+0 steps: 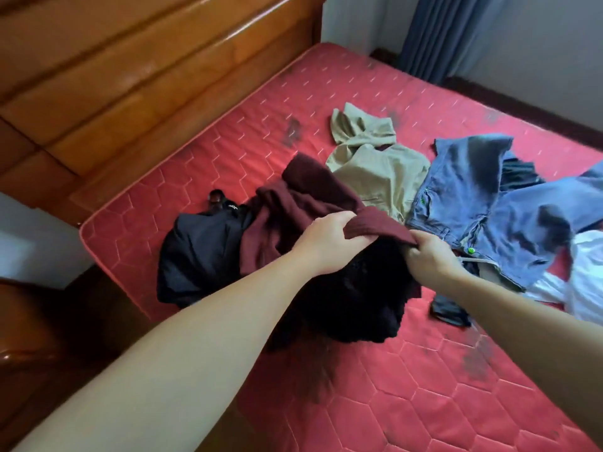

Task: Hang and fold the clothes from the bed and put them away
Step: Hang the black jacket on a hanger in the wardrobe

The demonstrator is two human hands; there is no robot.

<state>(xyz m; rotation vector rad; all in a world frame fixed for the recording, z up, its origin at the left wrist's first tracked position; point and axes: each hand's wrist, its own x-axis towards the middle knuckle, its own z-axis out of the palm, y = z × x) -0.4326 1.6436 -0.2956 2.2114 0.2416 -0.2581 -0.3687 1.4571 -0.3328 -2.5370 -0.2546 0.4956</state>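
Observation:
A maroon garment lies bunched in the middle of the red mattress. My left hand grips its near edge, and my right hand pinches the same edge a little to the right. Under my hands hangs a black lacy garment. A black jacket lies to the left. Beige trousers lie behind the maroon garment, blue jeans to the right, and a white garment at the right edge.
A wooden headboard runs along the left side of the bed. A blue curtain hangs at the far wall. A wooden bedside piece stands at the lower left. A small dark cloth lies on the mattress near my right forearm.

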